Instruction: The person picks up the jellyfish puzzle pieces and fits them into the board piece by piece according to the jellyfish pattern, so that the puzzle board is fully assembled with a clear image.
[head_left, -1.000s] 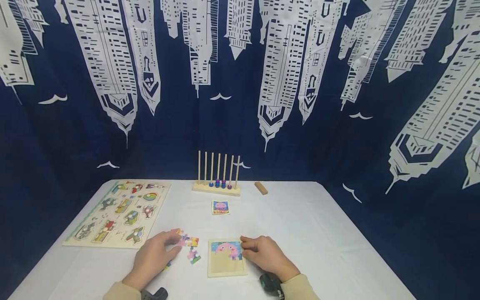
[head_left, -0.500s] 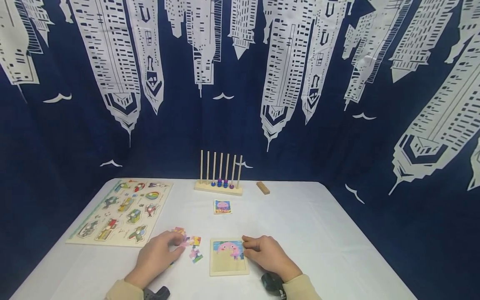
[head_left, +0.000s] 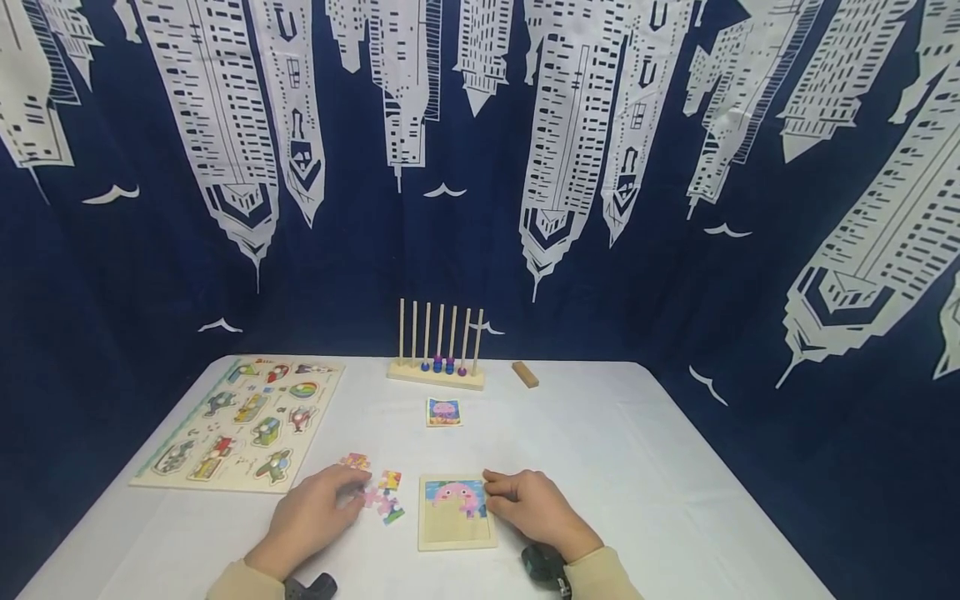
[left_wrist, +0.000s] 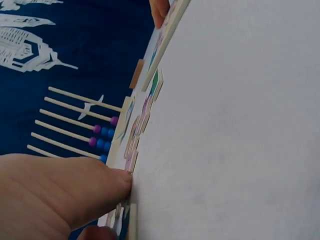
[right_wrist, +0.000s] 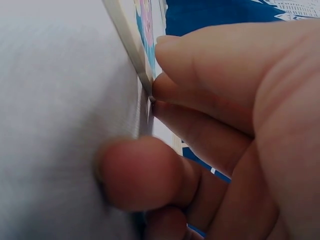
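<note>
One card point(head_left: 444, 412) lies between peg rack point(head_left: 437, 375) and puzzle tray point(head_left: 448, 532)

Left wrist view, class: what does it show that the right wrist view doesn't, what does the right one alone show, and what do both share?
Left wrist only: the left hand, coloured beads, a wooden block and loose puzzle pieces.
Right wrist only: a broad close-up of the right hand.
Both: part of the puzzle tray, the white table, the blue curtain and some of that right hand.

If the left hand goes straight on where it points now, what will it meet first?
Probably the pink puzzle piece, just in front of the left hand; depth is unclear, so they may already touch.
</note>
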